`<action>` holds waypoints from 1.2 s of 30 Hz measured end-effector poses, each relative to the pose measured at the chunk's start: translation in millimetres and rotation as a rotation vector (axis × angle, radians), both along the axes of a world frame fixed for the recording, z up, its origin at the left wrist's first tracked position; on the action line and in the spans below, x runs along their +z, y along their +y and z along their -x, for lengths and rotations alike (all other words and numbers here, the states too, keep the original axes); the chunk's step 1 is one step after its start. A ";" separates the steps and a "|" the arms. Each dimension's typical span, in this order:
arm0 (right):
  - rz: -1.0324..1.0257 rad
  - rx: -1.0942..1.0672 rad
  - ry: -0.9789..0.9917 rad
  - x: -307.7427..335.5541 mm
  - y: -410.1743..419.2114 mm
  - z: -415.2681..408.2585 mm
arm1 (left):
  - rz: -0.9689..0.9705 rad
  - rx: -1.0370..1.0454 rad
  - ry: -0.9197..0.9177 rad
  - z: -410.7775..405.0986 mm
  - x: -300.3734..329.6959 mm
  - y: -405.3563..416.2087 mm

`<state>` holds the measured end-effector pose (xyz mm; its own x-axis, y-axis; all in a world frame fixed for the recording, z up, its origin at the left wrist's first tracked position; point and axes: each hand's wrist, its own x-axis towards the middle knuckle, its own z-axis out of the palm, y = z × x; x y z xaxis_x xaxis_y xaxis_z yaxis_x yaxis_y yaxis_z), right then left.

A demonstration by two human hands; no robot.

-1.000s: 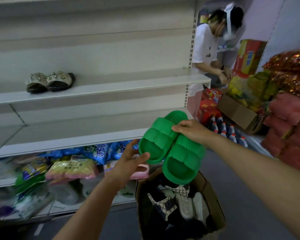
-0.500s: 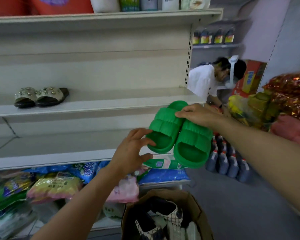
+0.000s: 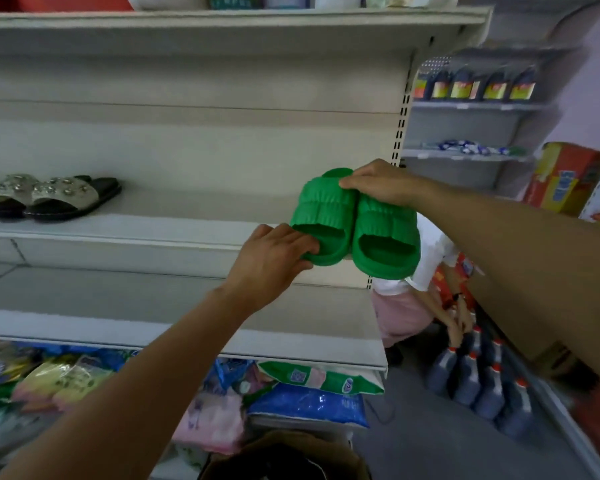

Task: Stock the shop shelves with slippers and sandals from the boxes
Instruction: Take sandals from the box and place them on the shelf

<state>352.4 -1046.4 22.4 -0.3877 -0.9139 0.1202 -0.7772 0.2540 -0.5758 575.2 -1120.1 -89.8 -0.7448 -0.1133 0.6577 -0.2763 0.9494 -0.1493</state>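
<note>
I have the pair of green slippers (image 3: 355, 225) held up in the air in front of the middle shelf (image 3: 187, 233), just off its right end. My right hand (image 3: 378, 185) grips them from above at the far end, fingers curled over the tops where the two slippers meet, so both hang from that one hold. My left hand (image 3: 274, 261) comes in from below and to the left, its fingers against the near rim of the left slipper; I judge it is steadying that slipper more than carrying it, and I cannot tell whether the thumb is hooked round the sole.

What the placing turns on: the slippers' long axes run from near and low to far and high, foot openings facing me, tilted down toward me. The shelf board lies to the left of the pair and slightly beyond it, with its front lip about level with the left slipper's near end. So the pair has to travel left and away from me, and the near ends must lift until the soles sit flat. The right hand carries the load and is the nearer to the shelf's right upright (image 3: 400, 133), which I should avoid brushing.

Far to the left on the same shelf sits a pair of studded sandals (image 3: 49, 197), well apart from the green pair. The cardboard box (image 3: 284, 459) is below, at the bottom edge of my view.
</note>
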 end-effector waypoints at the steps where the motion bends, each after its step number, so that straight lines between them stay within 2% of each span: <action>1: -0.015 0.008 0.012 -0.9 -8.1 7.2 | -0.004 0.011 -0.014 5.7 1.3 -2.5; 7: -0.165 0.123 0.084 -13.0 -36.9 37.6 | -0.028 0.072 -0.101 28.6 -3.4 -15.0; 14: -0.228 0.077 0.167 -27.5 -62.6 58.4 | -0.100 0.123 -0.139 44.1 -9.8 -22.2; 21: -0.130 -0.005 0.229 -38.5 -84.5 72.9 | -0.373 0.198 -0.180 62.7 -2.0 -24.5; 27: 0.026 0.004 0.340 -45.2 -71.2 69.0 | -0.513 0.215 -0.177 60.5 3.1 -23.4; 31: 0.237 -0.014 0.400 -49.3 -32.8 49.9 | -0.423 0.211 -0.043 48.0 3.4 -12.3; 34: 0.343 -0.004 0.516 -64.8 2.3 19.4 | -0.308 0.225 0.065 23.3 -7.3 8.5; 36: 0.374 -0.002 0.562 -80.2 21.9 -4.5 | -0.316 0.231 0.078 6.2 -20.3 23.6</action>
